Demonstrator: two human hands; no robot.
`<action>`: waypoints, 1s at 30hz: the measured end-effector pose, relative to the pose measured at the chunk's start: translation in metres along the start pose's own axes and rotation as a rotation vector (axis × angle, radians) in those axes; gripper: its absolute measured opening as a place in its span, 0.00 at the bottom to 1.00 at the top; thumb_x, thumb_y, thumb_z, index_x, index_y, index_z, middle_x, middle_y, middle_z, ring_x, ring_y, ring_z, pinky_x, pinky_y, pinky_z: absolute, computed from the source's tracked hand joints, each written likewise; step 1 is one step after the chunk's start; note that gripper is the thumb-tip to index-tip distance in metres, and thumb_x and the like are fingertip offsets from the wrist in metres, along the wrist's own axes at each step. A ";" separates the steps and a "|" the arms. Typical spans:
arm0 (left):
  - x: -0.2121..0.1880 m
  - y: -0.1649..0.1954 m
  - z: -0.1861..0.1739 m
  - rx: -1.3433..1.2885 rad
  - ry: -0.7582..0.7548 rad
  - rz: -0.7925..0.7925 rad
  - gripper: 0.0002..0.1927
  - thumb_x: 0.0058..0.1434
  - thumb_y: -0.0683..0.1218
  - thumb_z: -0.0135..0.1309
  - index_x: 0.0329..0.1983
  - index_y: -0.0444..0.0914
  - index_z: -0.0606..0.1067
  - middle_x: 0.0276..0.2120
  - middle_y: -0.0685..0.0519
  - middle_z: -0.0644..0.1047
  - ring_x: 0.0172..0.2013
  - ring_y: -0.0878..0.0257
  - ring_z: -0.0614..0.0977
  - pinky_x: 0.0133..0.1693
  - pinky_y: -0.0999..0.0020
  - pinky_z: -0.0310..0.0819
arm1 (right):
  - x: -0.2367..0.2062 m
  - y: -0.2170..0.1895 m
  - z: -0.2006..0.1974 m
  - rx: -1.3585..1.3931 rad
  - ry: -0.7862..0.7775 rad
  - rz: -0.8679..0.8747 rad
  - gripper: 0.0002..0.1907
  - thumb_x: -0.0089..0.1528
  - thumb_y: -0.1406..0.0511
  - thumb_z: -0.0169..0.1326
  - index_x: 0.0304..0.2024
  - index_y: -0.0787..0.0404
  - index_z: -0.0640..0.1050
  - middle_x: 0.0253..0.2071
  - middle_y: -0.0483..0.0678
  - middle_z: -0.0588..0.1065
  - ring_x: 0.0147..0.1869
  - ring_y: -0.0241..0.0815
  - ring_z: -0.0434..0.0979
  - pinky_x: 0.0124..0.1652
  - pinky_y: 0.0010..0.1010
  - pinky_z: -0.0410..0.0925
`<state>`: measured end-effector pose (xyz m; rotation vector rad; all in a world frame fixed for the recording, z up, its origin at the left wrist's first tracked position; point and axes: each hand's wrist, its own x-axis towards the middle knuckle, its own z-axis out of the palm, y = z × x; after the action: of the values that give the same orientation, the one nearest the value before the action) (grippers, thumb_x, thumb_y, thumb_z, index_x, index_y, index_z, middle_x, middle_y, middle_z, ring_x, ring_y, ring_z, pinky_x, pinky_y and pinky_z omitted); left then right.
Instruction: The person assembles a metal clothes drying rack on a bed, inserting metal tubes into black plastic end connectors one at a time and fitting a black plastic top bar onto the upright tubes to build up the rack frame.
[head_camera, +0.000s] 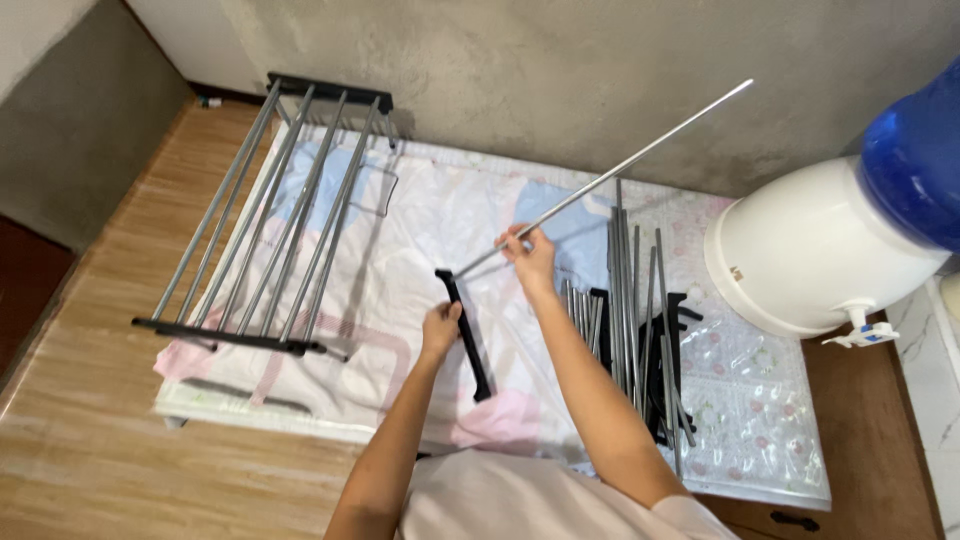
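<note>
Two hands are in view, the left hand (440, 328) and the right hand (528, 255). One black plastic bar (466, 340) sits in the left hand, and one long metal rod (610, 177) in the right. One assembled rack section (270, 215) lies at the left, made of six metal rods between two black end bars. One loose pile of metal rods (630, 290) lies at the right; their exact number cannot be told, roughly ten. One patterned plastic sheet (420, 230) covers one low table (200, 405). One white water dispenser (810, 250) carries one blue bottle (915, 165).
</note>
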<state>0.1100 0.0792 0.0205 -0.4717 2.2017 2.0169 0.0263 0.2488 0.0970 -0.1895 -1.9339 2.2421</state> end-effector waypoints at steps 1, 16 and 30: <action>-0.001 0.005 -0.003 -0.049 -0.005 -0.034 0.20 0.63 0.53 0.54 0.47 0.31 0.79 0.37 0.43 0.83 0.34 0.47 0.85 0.39 0.56 0.79 | 0.000 -0.003 0.002 0.042 0.001 0.004 0.10 0.66 0.72 0.55 0.50 0.65 0.74 0.43 0.50 0.79 0.46 0.43 0.85 0.43 0.28 0.78; 0.022 -0.002 -0.027 0.561 0.341 0.121 0.17 0.57 0.49 0.61 0.27 0.28 0.79 0.27 0.32 0.79 0.33 0.37 0.83 0.40 0.49 0.78 | -0.094 0.067 -0.021 -0.268 -0.312 0.580 0.17 0.64 0.64 0.56 0.56 0.60 0.77 0.45 0.47 0.82 0.43 0.39 0.83 0.40 0.30 0.74; -0.014 -0.007 0.059 0.423 0.278 0.376 0.34 0.56 0.48 0.62 0.66 0.39 0.66 0.60 0.36 0.63 0.60 0.40 0.64 0.63 0.46 0.59 | -0.105 0.071 -0.087 -0.732 0.063 -0.091 0.09 0.60 0.69 0.61 0.44 0.60 0.83 0.38 0.49 0.82 0.38 0.41 0.84 0.40 0.32 0.75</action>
<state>0.1183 0.1393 0.0114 -0.3180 2.9813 1.6230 0.1438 0.3004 0.0116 -0.2490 -2.5676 1.3617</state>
